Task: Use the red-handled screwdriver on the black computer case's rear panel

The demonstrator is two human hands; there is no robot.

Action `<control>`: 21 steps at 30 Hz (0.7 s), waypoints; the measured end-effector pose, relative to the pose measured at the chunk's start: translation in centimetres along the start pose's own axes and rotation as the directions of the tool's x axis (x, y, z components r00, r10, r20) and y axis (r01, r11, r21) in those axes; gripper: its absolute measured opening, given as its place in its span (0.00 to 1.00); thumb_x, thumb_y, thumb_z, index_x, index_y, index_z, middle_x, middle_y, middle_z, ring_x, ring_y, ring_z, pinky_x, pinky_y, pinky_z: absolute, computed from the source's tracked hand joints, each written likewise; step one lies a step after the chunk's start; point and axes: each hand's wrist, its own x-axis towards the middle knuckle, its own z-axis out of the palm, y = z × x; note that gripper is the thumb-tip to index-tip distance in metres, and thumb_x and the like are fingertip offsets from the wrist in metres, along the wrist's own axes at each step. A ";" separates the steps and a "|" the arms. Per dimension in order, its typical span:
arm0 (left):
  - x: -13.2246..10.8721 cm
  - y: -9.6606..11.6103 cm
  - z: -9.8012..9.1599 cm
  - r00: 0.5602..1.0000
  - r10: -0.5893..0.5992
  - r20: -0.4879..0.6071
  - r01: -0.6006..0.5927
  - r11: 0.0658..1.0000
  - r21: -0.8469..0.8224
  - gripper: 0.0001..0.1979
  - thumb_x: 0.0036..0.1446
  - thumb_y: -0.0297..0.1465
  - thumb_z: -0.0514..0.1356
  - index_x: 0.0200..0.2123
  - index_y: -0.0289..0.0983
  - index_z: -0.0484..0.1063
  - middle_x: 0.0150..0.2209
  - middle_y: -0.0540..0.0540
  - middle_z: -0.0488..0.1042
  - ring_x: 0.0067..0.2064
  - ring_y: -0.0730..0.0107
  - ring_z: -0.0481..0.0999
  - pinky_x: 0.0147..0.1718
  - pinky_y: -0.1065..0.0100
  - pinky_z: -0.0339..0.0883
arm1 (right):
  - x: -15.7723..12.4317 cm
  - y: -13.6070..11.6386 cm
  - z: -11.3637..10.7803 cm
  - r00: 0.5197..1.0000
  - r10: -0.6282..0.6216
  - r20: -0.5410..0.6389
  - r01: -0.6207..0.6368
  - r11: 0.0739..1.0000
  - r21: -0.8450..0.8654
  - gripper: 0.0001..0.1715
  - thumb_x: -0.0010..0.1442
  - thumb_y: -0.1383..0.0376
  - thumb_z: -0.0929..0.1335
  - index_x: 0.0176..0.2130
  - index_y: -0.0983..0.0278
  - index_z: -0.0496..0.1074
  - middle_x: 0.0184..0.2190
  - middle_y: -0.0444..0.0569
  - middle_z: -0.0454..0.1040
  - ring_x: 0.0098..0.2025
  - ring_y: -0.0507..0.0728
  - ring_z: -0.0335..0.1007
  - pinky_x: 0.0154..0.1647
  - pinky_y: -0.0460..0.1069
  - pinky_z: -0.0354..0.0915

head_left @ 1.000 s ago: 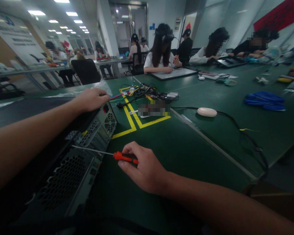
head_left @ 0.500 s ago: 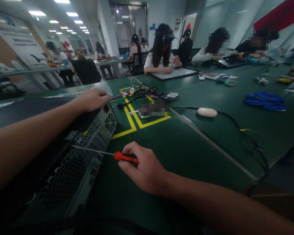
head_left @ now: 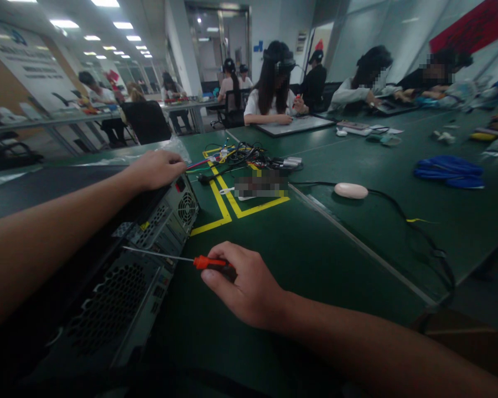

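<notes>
A black desktop computer case [head_left: 33, 190] lies at the left, its grey rear panel [head_left: 155, 243] with vents and ports facing right. Draped over the case's top near the far rear corner is my left hand [head_left: 155, 168], palm down, its fingers partly hidden. My right hand [head_left: 244, 284] is closed around the red and black handle of a screwdriver [head_left: 205, 263]. The long thin shaft points left, its tip at the panel's upper edge beside the honeycomb vent [head_left: 112, 304]. Whether the tip sits in a screw is too small to tell.
Yellow tape [head_left: 257, 205] marks the green table [head_left: 315, 249]. Behind the case lie tangled cables [head_left: 249, 155] and a blurred-out item. A pale oval object [head_left: 351, 190], a black cord [head_left: 415, 221] and blue cloth [head_left: 448, 170] are to the right. A co-worker [head_left: 274, 88] sits opposite.
The screwdriver handle has turned slightly in my right hand, which has shifted a touch. My left hand and the case have stayed put.
</notes>
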 end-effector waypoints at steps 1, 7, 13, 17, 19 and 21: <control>0.0 0.0 0.0 1.000 0.003 0.001 -0.003 1.000 0.003 0.31 0.59 0.44 0.50 0.55 0.38 0.83 0.52 0.38 0.83 0.55 0.41 0.78 0.54 0.54 0.71 | 0.0 0.0 0.0 1.000 -0.007 -0.001 0.007 1.000 0.000 0.09 0.69 0.59 0.69 0.44 0.63 0.74 0.36 0.47 0.78 0.34 0.54 0.71 0.37 0.49 0.65; -0.1 0.0 0.0 1.000 0.018 0.003 -0.018 1.000 0.002 0.31 0.60 0.43 0.49 0.55 0.36 0.83 0.53 0.35 0.82 0.56 0.40 0.77 0.56 0.52 0.70 | 0.1 0.3 0.2 0.999 -0.050 0.002 0.050 0.999 -0.010 0.12 0.72 0.60 0.67 0.44 0.64 0.77 0.37 0.48 0.77 0.35 0.54 0.71 0.37 0.50 0.65; 0.0 0.0 0.0 1.000 0.004 0.003 -0.004 1.000 0.021 0.31 0.61 0.44 0.48 0.55 0.38 0.83 0.53 0.37 0.82 0.56 0.43 0.77 0.55 0.54 0.70 | -0.1 0.2 0.3 0.999 -0.018 0.039 0.015 0.998 0.066 0.11 0.70 0.58 0.69 0.48 0.62 0.71 0.40 0.48 0.79 0.39 0.56 0.75 0.42 0.50 0.70; 0.0 0.0 0.0 1.000 0.006 0.004 -0.006 1.000 0.009 0.31 0.60 0.45 0.49 0.55 0.38 0.83 0.52 0.38 0.82 0.56 0.42 0.78 0.55 0.54 0.70 | -0.2 0.2 0.3 0.999 -0.008 0.048 0.004 0.996 0.093 0.14 0.66 0.60 0.72 0.48 0.60 0.66 0.41 0.48 0.79 0.41 0.57 0.77 0.43 0.51 0.71; 0.0 -0.1 0.0 1.000 0.011 0.005 -0.011 1.000 0.011 0.31 0.59 0.44 0.49 0.55 0.38 0.83 0.52 0.37 0.82 0.56 0.41 0.78 0.55 0.53 0.70 | -0.1 0.2 0.3 0.999 -0.012 0.049 0.008 0.997 0.076 0.11 0.66 0.63 0.71 0.46 0.60 0.66 0.39 0.47 0.78 0.39 0.56 0.76 0.41 0.50 0.70; 0.1 -0.1 0.0 1.000 0.019 0.006 -0.019 1.000 0.014 0.31 0.60 0.44 0.49 0.55 0.37 0.83 0.52 0.36 0.82 0.56 0.40 0.78 0.55 0.52 0.70 | -0.1 0.3 0.2 0.999 -0.016 0.049 0.014 0.998 0.057 0.09 0.66 0.64 0.70 0.45 0.60 0.67 0.38 0.47 0.78 0.37 0.55 0.74 0.39 0.50 0.69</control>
